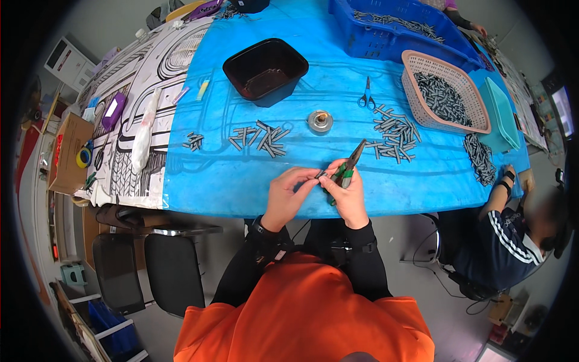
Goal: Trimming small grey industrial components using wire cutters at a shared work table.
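Near the front edge of the blue-covered table (223,193), my left hand (284,192) is closed, thumb and forefinger pinching a small dark grey piece (321,175). My right hand (350,196) meets it there, its thumb tip also at the piece. The same right hand grips green-handled pliers (356,155), their jaws pointing up and away from me. Beyond the hands stands a small round glass-like lamp (320,122) with an orange-brown top. Short grey sticks lie in a pile to its right (395,136), a pile to its left (262,137) and a smaller one farther left (193,141).
Blue-handled scissors (365,101) lie beside a pink basket (416,57) of grey pieces. A black tub (265,101), a large blue crate (392,45) and a teal bin (499,114) stand farther off. Another person (500,241) sits at the right. Black chairs (175,271) stand at the left.
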Demonstrator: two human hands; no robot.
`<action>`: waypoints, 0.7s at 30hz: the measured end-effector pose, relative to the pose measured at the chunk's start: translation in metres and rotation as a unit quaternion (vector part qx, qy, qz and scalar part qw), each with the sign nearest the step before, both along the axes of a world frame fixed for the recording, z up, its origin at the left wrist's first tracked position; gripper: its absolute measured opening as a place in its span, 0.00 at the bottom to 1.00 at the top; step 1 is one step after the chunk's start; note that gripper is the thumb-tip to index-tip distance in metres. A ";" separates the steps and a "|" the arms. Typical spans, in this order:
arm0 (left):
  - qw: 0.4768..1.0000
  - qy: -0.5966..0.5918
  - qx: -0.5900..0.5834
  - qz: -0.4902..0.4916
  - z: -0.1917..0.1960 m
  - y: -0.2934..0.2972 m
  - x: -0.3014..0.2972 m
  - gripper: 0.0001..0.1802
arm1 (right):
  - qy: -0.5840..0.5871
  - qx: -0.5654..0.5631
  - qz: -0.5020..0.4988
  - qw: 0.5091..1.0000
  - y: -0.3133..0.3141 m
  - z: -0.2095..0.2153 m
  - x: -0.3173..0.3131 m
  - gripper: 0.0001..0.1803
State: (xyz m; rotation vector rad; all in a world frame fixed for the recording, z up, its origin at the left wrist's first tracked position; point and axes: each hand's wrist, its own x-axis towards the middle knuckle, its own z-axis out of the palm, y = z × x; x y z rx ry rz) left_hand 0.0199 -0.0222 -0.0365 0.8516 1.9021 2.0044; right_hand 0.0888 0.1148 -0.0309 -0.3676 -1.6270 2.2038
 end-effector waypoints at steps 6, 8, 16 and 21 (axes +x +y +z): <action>0.998 -0.044 0.037 0.031 -0.004 0.001 0.005 0.18 | -0.024 0.015 0.004 1.000 0.003 -0.005 -0.001 0.17; 0.998 -0.056 0.030 0.018 -0.002 0.001 0.005 0.19 | -0.025 0.008 0.006 1.000 0.003 -0.004 -0.001 0.17; 0.991 -0.099 0.085 -0.013 -0.005 0.005 0.002 0.19 | 0.009 0.009 0.021 1.000 0.005 -0.004 -0.001 0.18; 0.991 -0.123 -0.052 -0.019 -0.001 0.002 -0.002 0.08 | 0.012 -0.008 0.009 1.000 0.008 -0.008 0.002 0.18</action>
